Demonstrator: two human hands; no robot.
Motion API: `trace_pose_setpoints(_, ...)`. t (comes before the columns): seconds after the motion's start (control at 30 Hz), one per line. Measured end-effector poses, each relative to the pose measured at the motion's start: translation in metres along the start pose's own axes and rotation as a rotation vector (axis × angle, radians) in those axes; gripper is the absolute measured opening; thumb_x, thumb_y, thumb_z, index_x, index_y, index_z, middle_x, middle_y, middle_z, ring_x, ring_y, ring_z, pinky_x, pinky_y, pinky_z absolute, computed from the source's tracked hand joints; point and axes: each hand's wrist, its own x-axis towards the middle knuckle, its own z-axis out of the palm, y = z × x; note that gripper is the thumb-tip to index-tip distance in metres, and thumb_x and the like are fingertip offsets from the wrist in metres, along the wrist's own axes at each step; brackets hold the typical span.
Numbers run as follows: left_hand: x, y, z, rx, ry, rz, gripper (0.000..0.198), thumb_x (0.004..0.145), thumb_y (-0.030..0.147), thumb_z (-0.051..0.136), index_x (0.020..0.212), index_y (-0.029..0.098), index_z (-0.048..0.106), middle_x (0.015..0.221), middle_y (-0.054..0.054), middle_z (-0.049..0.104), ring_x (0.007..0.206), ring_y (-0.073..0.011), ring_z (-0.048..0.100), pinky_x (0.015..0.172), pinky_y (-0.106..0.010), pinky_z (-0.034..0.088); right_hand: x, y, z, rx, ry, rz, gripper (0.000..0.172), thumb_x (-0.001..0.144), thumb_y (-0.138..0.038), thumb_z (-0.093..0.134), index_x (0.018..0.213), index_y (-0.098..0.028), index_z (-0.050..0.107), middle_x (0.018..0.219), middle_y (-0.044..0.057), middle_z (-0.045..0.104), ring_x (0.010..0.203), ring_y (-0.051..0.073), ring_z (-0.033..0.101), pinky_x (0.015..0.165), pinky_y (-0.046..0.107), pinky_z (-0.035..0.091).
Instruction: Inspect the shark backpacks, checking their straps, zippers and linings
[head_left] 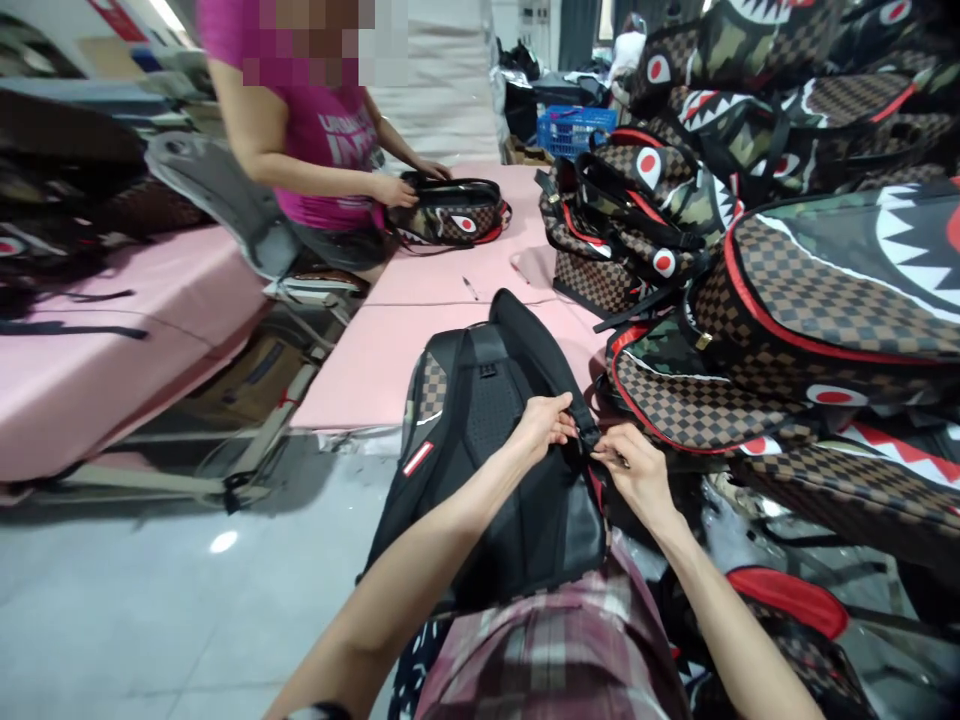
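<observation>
A black backpack point(495, 520) lies with its padded back panel facing up, at the near edge of the pink table and over my lap. Its right shoulder strap point(536, 335) arches up from the top. My left hand point(546, 428) is closed on the lower part of that strap. Just to the right, my right hand point(634, 465) pinches the strap's end by the buckle; the small part between its fingers is hard to make out. A red-and-white label point(417, 458) shows on the left strap.
Checkered shark-face backpacks point(847, 290) are piled high along the right. Across the pink table point(435, 340), a person in a magenta shirt point(315, 150) handles another bag point(450, 215). A pen point(470, 289) lies between. At left stand a grey chair point(225, 200) and another pink table.
</observation>
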Motion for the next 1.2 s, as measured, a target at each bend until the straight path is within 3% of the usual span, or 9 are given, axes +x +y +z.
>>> trace_pose_setpoints(0.17,0.000,-0.006,0.001,-0.020,-0.003,-0.023,0.031,0.087,0.025,0.046,0.060,0.010,0.049,0.047,-0.001,0.051,0.039,-0.0091,0.052,0.040,-0.019,0.036,-0.016,0.004,0.004,-0.429,0.151,-0.279,0.021,0.079,-0.005,0.049,0.085,-0.018,0.064,0.083,0.004,0.065,0.058,0.009,0.057,0.052,0.021,0.038)
trace_pose_setpoints(0.37,-0.020,-0.030,-0.025,0.034,-0.029,0.048,0.029,0.086,0.031,0.045,0.066,0.012,0.053,0.054,-0.002,0.055,0.050,-0.0119,0.056,0.056,-0.026,0.048,-0.037,0.011,0.009,-0.455,-0.172,-0.405,0.031,0.083,-0.005,0.044,0.095,-0.023,0.066,0.088,0.001,0.067,0.061,0.010,0.059,0.053,0.022,0.040)
trace_pose_setpoints(0.47,-0.052,-0.044,-0.067,0.421,0.144,0.390,0.019,0.083,0.031,0.052,0.087,0.015,0.061,0.087,-0.006,0.065,0.088,-0.0191,0.060,0.083,-0.033,0.047,-0.037,0.006,0.003,-0.181,-0.265,-0.264,0.023,0.085,-0.012,0.046,0.089,-0.022,0.066,0.085,0.002,0.066,0.068,0.012,0.062,0.056,0.020,0.045)
trace_pose_setpoints(0.53,-0.072,-0.058,-0.107,0.874,0.480,0.657,0.038,0.079,0.029,0.058,0.115,0.020,0.054,0.119,-0.009,0.057,0.117,-0.0248,0.046,0.099,-0.041,0.036,-0.029,0.002,-0.002,-0.003,-0.241,-0.132,0.014,0.084,-0.021,0.052,0.084,-0.021,0.066,0.084,0.003,0.064,0.073,0.014,0.063,0.062,0.022,0.048)
trace_pose_setpoints(0.6,-0.085,-0.075,-0.148,1.100,0.718,0.624,0.060,0.073,0.027,0.064,0.128,0.018,0.043,0.132,-0.014,0.047,0.124,-0.0303,0.038,0.100,-0.048,0.034,-0.016,-0.004,-0.005,0.074,-0.157,-0.005,0.011,0.082,-0.027,0.057,0.081,-0.021,0.066,0.083,0.004,0.064,0.076,0.016,0.062,0.066,0.024,0.048)
trace_pose_setpoints(0.7,-0.090,-0.088,-0.195,1.082,0.793,0.520,0.054,0.076,0.024,0.058,0.128,0.014,0.043,0.128,-0.014,0.051,0.114,-0.0278,0.049,0.092,-0.043,0.042,0.013,-0.015,0.000,0.129,-0.071,0.156,0.014,0.080,-0.032,0.059,0.084,-0.022,0.067,0.085,0.003,0.066,0.079,0.017,0.062,0.072,0.026,0.048)
trace_pose_setpoints(0.77,-0.083,-0.074,-0.214,0.945,0.817,0.532,0.046,0.080,0.024,0.051,0.125,0.018,0.047,0.124,-0.011,0.055,0.110,-0.0249,0.053,0.091,-0.038,0.043,0.041,-0.025,0.012,0.190,-0.087,0.239,0.020,0.081,-0.037,0.056,0.092,-0.022,0.066,0.083,0.003,0.067,0.078,0.018,0.062,0.072,0.027,0.049)
trace_pose_setpoints(0.97,-0.041,0.022,-0.240,0.473,0.713,0.520,0.040,0.079,0.036,0.053,0.117,0.023,0.057,0.081,-0.001,0.068,0.074,-0.0173,0.064,0.066,-0.022,0.047,0.173,-0.043,0.099,0.546,-0.151,0.316,0.032,0.082,-0.041,0.052,0.103,-0.019,0.063,0.084,0.006,0.067,0.071,0.017,0.060,0.064,0.030,0.049)
trace_pose_setpoints(1.2,-0.018,0.030,-0.258,0.345,0.750,0.470,0.034,0.079,0.038,0.052,0.108,0.023,0.062,0.082,-0.001,0.067,0.068,-0.0157,0.062,0.056,-0.021,0.046,0.313,-0.032,0.255,0.632,-0.437,0.300,0.027,0.074,-0.027,0.057,0.098,-0.016,0.064,0.107,0.008,0.064,0.107,0.020,0.053,0.097,0.038,0.036)
